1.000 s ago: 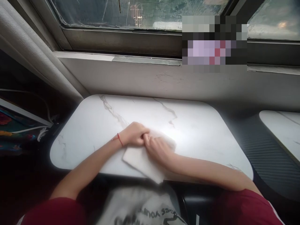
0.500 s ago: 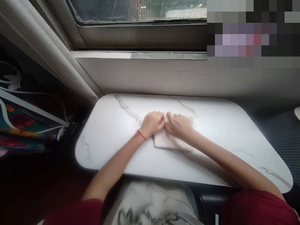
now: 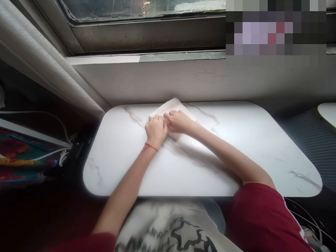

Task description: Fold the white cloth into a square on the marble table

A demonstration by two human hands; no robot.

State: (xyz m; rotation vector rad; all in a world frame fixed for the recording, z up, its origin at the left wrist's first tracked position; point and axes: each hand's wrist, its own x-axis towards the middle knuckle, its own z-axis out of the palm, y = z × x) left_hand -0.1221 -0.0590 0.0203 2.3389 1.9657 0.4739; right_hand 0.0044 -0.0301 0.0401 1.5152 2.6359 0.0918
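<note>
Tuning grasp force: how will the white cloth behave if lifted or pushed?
Likely floppy: the white cloth looks thin, its far corner spreading beyond the left hand and right hand. Probably light, being a thin sheet with little bulk. It may slide readily on the smooth-looking tabletop, though perhaps bunching, since both hands bear on only part of it.

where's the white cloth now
In the head view, the white cloth lies under the left hand and right hand, left of centre at the far edge of the table.
</note>
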